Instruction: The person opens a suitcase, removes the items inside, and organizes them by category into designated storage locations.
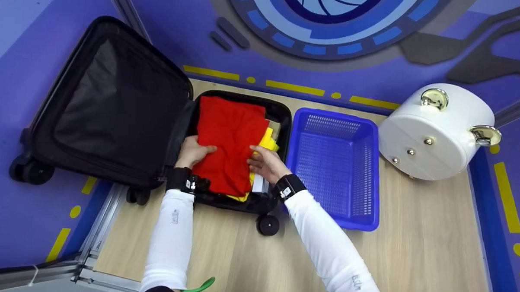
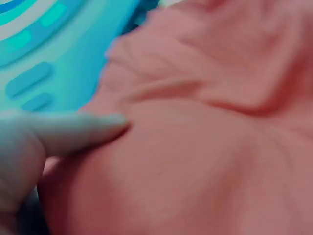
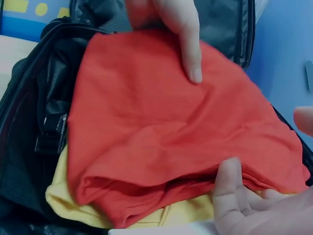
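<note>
A folded red garment (image 1: pixel 232 136) lies on top in the packed half of an open black suitcase (image 1: pixel 236 208). My left hand (image 1: pixel 193 151) grips its left edge, thumb on top and the other fingers hidden beneath, as the left wrist view also shows in part. At the right edge is my right hand (image 1: pixel 266 164); in the right wrist view a fingertip (image 3: pixel 228 171) touches the garment's folded side, and the thumb stands well apart. Under the red garment, yellow cloth (image 1: pixel 269 140) sticks out, with a white item (image 1: pixel 260 184) beside it, partly hidden.
The suitcase lid (image 1: pixel 114 102) leans open at the left, against the wall. To the right stands a blue plastic basket (image 1: pixel 373 176) with perforated sides. Beyond it, a white drum-shaped piece (image 1: pixel 424 143) with gold feet lies on its side on the wooden floor (image 1: pixel 429 238).
</note>
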Motion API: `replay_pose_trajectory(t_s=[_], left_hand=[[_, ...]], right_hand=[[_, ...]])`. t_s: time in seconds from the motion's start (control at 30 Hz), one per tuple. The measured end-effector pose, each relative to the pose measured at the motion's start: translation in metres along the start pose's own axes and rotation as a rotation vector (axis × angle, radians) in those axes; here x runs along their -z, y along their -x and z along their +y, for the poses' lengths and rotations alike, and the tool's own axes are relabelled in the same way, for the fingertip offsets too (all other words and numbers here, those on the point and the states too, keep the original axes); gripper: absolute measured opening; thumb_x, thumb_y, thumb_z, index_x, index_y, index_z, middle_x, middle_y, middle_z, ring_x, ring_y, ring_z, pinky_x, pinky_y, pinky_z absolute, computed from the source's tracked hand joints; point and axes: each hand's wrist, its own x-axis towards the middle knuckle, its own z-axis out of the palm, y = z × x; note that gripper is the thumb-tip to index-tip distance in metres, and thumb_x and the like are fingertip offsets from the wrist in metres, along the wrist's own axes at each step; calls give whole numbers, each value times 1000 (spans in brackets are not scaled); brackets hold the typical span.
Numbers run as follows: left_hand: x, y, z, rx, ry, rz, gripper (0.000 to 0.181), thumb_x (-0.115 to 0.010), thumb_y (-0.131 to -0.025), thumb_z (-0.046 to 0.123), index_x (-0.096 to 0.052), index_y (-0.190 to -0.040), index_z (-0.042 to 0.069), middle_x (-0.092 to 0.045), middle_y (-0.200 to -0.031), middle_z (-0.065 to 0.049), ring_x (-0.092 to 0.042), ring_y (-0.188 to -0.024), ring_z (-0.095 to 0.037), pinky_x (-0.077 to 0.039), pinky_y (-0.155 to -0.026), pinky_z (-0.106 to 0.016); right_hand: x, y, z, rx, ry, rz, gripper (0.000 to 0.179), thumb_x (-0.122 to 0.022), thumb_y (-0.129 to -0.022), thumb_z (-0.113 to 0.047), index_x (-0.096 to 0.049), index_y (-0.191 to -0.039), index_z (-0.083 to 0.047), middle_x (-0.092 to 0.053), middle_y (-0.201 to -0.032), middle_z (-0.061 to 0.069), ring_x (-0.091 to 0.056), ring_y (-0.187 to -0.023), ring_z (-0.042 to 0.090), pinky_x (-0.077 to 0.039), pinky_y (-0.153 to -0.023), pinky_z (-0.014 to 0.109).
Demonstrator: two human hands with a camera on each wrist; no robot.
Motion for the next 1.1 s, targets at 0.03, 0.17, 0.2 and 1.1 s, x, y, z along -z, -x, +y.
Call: replay_pose_trajectory(t_s=[0.03,0.17,0.2,1.1], left_hand=[[1,2,3,-37,38,-25,53,-77,-88,14,-59,-133,-6,-62,-123,-21,-58,-113,-34,-45,-100,-40],[0,12,14,-187,75,-95,32,-78,-90,13,-62,-114,0,-61,-110,-14,-56,-101,-27,-43,-88,-34],[-1,15,17,-212,77,-106,30,-77,-91,14,-61,-112,2,-62,-110,-14,-57,-100,-26,-43,-87,-34],[5,65,76,-529,-44,329,27,-65,-103,22,-62,-117,-1,-65,-111,-20,-61,-102,-36,-47,-88,-47]], right_hand=[[0,0,0,-1,-1,-15,16,-68,-98,-17,-65,-110,-6,-61,-88,7,-62,-79,20,-52,-76,31],[1,-2,3,33,-46,-72,5,-66,-99,-12,-70,-96,-9,-68,-82,1,-59,-76,17,-49,-76,29],[2,-3,4,52,-62,-87,6,-65,-100,-10,-69,-95,-9,-70,-83,0,-60,-77,16,-49,-79,29],[-11,18,-8,283,-73,-129,53,-62,-99,0,-43,-147,-10,-63,-125,9,-67,-105,21,-55,-93,35]])
